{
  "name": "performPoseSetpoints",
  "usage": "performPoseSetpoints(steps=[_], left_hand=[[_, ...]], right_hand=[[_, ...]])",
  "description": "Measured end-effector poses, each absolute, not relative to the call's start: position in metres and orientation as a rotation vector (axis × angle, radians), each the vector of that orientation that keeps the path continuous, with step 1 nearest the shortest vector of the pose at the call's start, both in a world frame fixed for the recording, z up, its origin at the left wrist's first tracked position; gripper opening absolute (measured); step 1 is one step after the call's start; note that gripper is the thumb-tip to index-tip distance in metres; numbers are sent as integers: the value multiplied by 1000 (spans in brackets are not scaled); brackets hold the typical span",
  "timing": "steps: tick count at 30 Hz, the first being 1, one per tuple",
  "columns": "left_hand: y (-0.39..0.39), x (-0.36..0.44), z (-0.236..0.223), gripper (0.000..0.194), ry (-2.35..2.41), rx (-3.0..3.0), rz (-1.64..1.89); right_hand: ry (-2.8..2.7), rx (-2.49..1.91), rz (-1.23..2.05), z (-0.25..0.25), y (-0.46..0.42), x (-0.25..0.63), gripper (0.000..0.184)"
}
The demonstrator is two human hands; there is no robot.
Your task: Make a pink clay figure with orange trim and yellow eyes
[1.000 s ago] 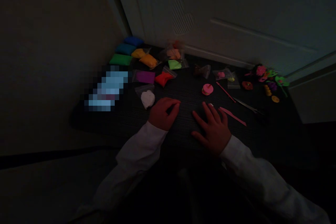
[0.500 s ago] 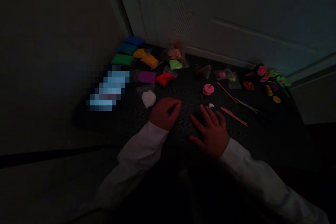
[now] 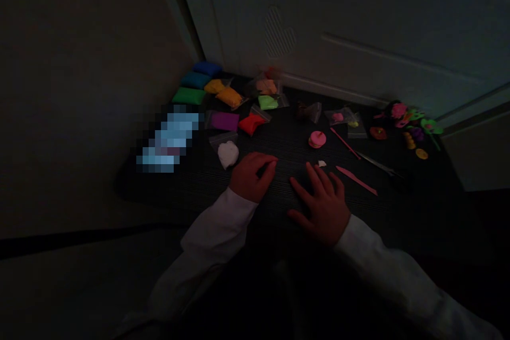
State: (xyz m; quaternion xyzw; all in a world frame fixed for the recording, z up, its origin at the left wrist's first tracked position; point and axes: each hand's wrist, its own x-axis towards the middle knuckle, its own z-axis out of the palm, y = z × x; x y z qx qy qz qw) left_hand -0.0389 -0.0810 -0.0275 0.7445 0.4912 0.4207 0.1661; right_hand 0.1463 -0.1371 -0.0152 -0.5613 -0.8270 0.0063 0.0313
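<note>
My left hand (image 3: 253, 176) is closed in a pinch, thumb and forefinger tips together over the dark table (image 3: 274, 207). Whatever those fingertips may hold is too small and dim to make out. Beside that hand lies a lump of white clay (image 3: 228, 154) by its clear bag. My right hand (image 3: 322, 203) is open, palm down with fingers spread over the table. Just beyond its fingertips sits a small white clay piece (image 3: 322, 163). A round pink layered clay piece (image 3: 317, 139) stands farther back. Right of this hand lies a pink plastic knife (image 3: 356, 180).
Bagged clay lies at the back left, including purple (image 3: 224, 121), red (image 3: 251, 124) and green (image 3: 188, 96) packs. A pixelated bright screen (image 3: 171, 138) is at left. A pink stick (image 3: 346, 144), scissors (image 3: 378, 162) and clay flowers (image 3: 398, 110) lie at right. A pale door (image 3: 342, 16) stands behind.
The whole view has shifted slightly, so everything appears a little lower. Both hands keep nearly the same pose and place on the table.
</note>
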Motion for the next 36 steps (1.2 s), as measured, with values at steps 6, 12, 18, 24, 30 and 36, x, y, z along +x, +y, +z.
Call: performPoseSetpoints(steps=[6, 12, 18, 24, 30, 36], left_hand=[[-81, -39, -28, 16, 1393, 2117, 1199], [-81, -39, -26, 16, 1389, 2109, 1195], [-81, -39, -26, 15, 1362, 2099, 1204], [-80, -40, -29, 14, 1362, 2110, 1212], [-81, -39, -28, 15, 1366, 2113, 1202], [-81, -39, -25, 16, 1409, 2101, 1160]], right_hand=[[-2471, -1812, -44, -17, -131, 153, 59], [-2537, -1733, -66, -15, -132, 170, 61], [-2650, -1601, -55, -20, -137, 182, 62], [-2735, -1536, -1, -22, -144, 176, 63], [-2659, -1603, -53, -21, -141, 177, 63], [-2697, -1572, -4, -18, -142, 175, 62]])
